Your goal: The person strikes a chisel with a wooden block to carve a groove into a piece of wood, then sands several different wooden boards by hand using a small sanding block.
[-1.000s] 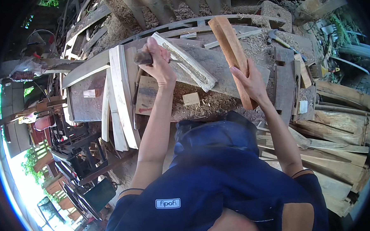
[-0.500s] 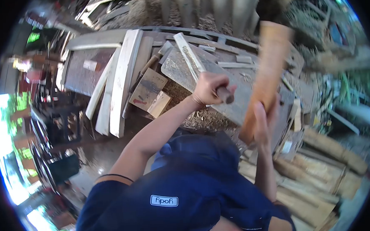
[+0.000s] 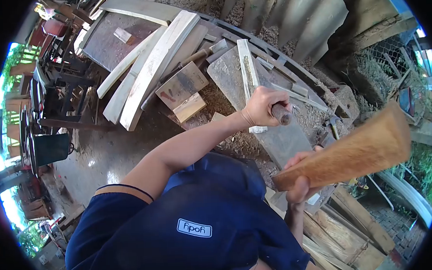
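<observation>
My left hand (image 3: 261,106) grips a chisel by its dark round handle (image 3: 281,114), held over the near end of a pale grooved wooden strip (image 3: 247,71) that lies on a grey board (image 3: 269,132). My right hand (image 3: 299,179) holds a thick wooden mallet block (image 3: 351,151), raised to the right and close to the camera, apart from the chisel. The chisel's blade is hidden behind my left hand.
Curved pale planks (image 3: 148,70) and small wood offcuts (image 3: 189,107) lie on the sawdust-covered bench to the left. A hammer (image 3: 332,126) rests at the bench's right. Stacked timber (image 3: 345,235) sits lower right, dark metal frames (image 3: 55,94) far left.
The view has swung. My right hand has brought the wooden block down and to the right, now lying nearly level. My left hand keeps the chisel on the strip.
</observation>
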A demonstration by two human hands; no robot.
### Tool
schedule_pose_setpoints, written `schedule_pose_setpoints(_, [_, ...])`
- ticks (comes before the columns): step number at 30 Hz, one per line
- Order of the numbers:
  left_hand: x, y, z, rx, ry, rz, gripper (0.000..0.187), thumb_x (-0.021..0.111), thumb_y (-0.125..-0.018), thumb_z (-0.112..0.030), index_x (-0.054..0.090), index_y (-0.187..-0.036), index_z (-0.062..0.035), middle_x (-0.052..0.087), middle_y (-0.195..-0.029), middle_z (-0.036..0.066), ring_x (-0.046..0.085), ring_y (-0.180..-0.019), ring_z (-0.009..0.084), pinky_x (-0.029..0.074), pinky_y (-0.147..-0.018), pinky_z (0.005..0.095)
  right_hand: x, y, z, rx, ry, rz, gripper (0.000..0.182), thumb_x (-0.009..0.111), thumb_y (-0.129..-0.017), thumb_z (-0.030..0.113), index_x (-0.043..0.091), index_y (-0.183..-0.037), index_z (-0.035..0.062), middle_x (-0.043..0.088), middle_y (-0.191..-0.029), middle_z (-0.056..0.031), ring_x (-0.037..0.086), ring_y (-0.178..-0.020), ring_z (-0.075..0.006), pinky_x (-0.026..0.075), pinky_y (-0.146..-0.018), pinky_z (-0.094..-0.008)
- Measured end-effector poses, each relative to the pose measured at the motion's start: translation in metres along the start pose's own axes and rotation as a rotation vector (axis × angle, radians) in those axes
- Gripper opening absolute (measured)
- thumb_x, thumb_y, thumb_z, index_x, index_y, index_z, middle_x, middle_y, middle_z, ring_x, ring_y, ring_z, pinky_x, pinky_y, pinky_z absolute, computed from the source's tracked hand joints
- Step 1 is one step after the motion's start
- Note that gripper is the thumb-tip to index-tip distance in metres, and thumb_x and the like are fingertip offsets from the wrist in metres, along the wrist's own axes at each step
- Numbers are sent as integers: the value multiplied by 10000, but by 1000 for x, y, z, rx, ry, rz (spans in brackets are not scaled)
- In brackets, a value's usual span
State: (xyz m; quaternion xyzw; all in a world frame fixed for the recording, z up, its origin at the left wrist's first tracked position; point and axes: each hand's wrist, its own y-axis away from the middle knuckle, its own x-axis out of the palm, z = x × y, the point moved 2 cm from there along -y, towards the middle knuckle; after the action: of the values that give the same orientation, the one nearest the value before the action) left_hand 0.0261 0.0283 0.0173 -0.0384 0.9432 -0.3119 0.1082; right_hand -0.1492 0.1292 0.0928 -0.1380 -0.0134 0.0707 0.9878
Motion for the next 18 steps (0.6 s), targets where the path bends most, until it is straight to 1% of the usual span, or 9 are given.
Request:
schedule_pose_setpoints(1, [1,3,5,5,3,0,144,682,-743,-83,557,-677,-57,546,-578,90,571,-495,267,456,-495,332,0,-7,0,-5,3,-1,611,594,-859,334,414,-1273,-77,553,-859,-144,556,-796,-196,482,-715,-335])
schedule_pose_setpoints(3, [4,9,10,-3,-77,-8,231,733,-591,-129,605,-776,-74,635,-685,100,659,-644,309,517,-587,349,1,-18,-1,162,586,258,540,648,-827,197,400,-1231,-61,605,-819,-139,623,-699,-239,497,-618,-348])
schedule_pose_setpoints(5, [-2,1,3,7,-42,3,232,725,-583,-118,611,-779,-69,626,-675,102,647,-640,324,515,-588,343,2,-18,6,211,615,219,522,667,-817,194,421,-1199,-62,609,-867,-169,628,-731,-266,506,-650,-355])
schedule_pose_setpoints(7, [-3,2,4,-141,19,44,204,697,-596,-91,615,-782,-65,616,-669,112,645,-637,325,514,-591,341,-1,-7,8,180,144,-109,512,703,-812,217,453,-1155,-68,612,-868,-188,634,-752,-275,509,-674,-350])
schedule_pose_setpoints(11, [-3,-4,8,-69,-62,-19,197,691,-605,-71,607,-782,-48,620,-689,117,611,-590,279,500,-583,312,14,-28,12,41,606,155,556,719,-832,250,461,-1197,-80,616,-879,-184,631,-786,-225,511,-714,-349])
schedule_pose_setpoints(12, [-8,-6,0,-86,21,-126,179,707,-647,-91,594,-774,-36,590,-657,115,561,-546,214,474,-558,296,10,-26,5,295,517,172,561,705,-854,277,468,-1223,-73,630,-894,-182,633,-822,-211,505,-747,-360])
schedule_pose_setpoints(15, [-32,-15,23,-247,-16,-210,182,658,-840,-134,563,-716,-40,563,-600,38,515,-547,104,424,-515,263,9,-28,0,258,423,90,534,684,-878,301,480,-1216,-59,636,-892,-175,630,-831,-208,495,-760,-360])
schedule_pose_setpoints(17, [-45,-32,27,-400,215,-538,279,663,-869,-174,516,-652,-78,501,-576,-16,446,-468,88,371,-446,259,6,-25,-6,265,361,44,523,676,-885,301,482,-1216,-55,636,-891,-164,623,-829,-205,493,-764,-353])
schedule_pose_setpoints(18, [-52,-39,31,-411,379,-590,276,646,-881,-151,489,-662,-93,476,-570,-27,418,-469,75,355,-444,255,5,-23,-9,272,296,2,512,668,-892,301,484,-1216,-51,636,-890,-153,617,-826,-201,491,-768,-345])
